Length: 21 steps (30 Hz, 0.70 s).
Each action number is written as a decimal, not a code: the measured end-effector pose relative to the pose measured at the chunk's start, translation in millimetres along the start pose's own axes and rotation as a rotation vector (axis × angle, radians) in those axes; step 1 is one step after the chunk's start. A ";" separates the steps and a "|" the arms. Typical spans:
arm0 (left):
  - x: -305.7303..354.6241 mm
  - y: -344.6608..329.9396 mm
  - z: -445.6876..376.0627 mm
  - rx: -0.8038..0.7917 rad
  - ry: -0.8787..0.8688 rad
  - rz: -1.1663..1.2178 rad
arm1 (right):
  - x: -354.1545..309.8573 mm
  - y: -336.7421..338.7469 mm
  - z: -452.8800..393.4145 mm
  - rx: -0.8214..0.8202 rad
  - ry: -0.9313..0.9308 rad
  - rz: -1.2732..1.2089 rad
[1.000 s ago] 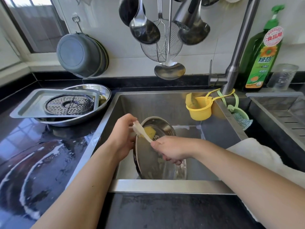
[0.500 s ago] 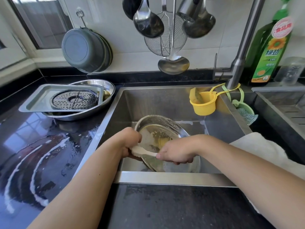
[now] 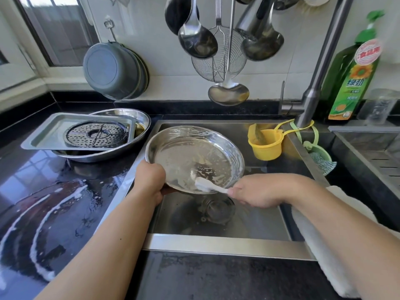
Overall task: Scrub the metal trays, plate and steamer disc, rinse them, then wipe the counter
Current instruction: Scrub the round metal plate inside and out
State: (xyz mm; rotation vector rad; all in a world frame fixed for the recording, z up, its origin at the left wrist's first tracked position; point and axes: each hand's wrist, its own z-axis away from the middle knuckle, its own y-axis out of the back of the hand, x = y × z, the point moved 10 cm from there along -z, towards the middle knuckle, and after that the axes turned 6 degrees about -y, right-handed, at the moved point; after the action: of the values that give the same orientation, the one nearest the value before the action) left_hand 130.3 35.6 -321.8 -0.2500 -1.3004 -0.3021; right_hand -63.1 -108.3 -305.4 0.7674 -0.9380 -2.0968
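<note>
My left hand's [image 3: 151,180] fingers are hidden under the plate [image 3: 194,158], so I see only the knuckles curled round its near-left rim, holding it tilted above the sink [image 3: 216,242]. My right hand [image 3: 257,191] pinches a white brush [image 3: 207,184], bristles on the plate's soapy inner face; its fingertips are hard to make out. Left of the sink, the steamer disc [image 3: 96,134] lies in a rectangular tray [image 3: 43,135] atop a round tray [image 3: 141,118].

Both forearms reach forward, left hand [image 3: 150,179] curled in a grip, right hand [image 3: 257,189] pinching
</note>
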 end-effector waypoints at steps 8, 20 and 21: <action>2.4 2.3 -5.8 0.014 -0.058 -0.012 | -19.6 0.5 13.0 0.029 0.011 0.139; 11.9 6.9 0.4 0.034 -0.107 0.027 | 102.2 13.8 12.2 0.001 -0.539 -0.131; 12.2 6.7 1.8 0.030 -0.098 0.039 | 104.0 16.9 11.8 0.033 -0.562 -0.132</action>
State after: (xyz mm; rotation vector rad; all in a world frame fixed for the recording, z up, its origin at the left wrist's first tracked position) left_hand 134.0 41.5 -309.6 -0.2673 -1.3941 -0.2393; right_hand -125.7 -193.8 -308.8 0.2509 -1.2405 -2.4756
